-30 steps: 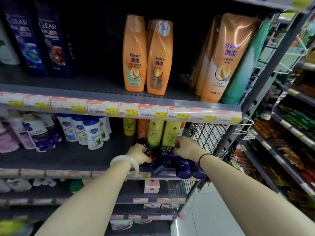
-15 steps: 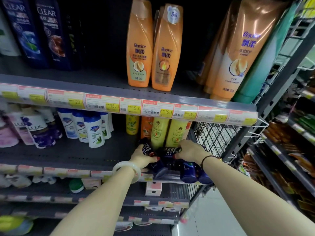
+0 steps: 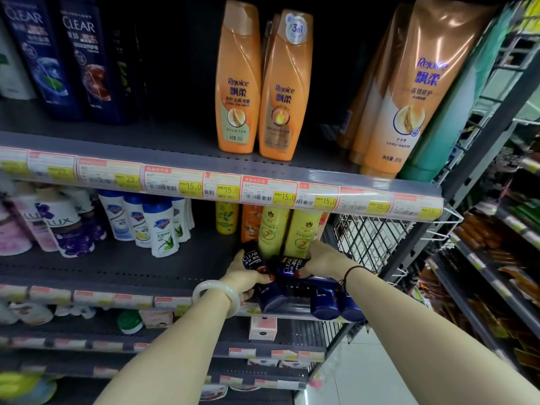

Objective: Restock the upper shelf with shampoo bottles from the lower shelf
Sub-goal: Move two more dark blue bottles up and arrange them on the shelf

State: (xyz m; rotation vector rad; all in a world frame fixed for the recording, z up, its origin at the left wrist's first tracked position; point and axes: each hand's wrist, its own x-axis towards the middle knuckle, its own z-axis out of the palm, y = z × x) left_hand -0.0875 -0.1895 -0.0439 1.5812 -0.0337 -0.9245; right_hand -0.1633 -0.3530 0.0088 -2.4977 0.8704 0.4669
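Note:
Several dark blue CLEAR shampoo bottles lie on their sides at the front right of the lower shelf (image 3: 122, 267). My left hand (image 3: 244, 276) is closed around one CLEAR bottle (image 3: 260, 276), its cap end tilted up toward the shelf back. My right hand (image 3: 323, 260) grips a second CLEAR bottle (image 3: 292, 266) beside it. More lying bottles (image 3: 327, 298) jut over the shelf edge under my right wrist. On the upper shelf (image 3: 181, 144), upright CLEAR bottles (image 3: 84, 59) stand at the far left, with a dark gap to their right.
Orange Rejoice bottles (image 3: 263, 83) and larger ones (image 3: 409, 92) stand on the upper shelf. Yellow and orange bottles (image 3: 273, 232) stand right behind my hands. White Safeguard bottles (image 3: 157, 226) and Lux bottles (image 3: 61, 226) fill the lower left. A wire side panel (image 3: 368, 241) closes the right end.
The view has moved closer and slightly up. My left hand has tipped its CLEAR bottle more upright; my right hand has shifted its hold on the neighbouring bottle.

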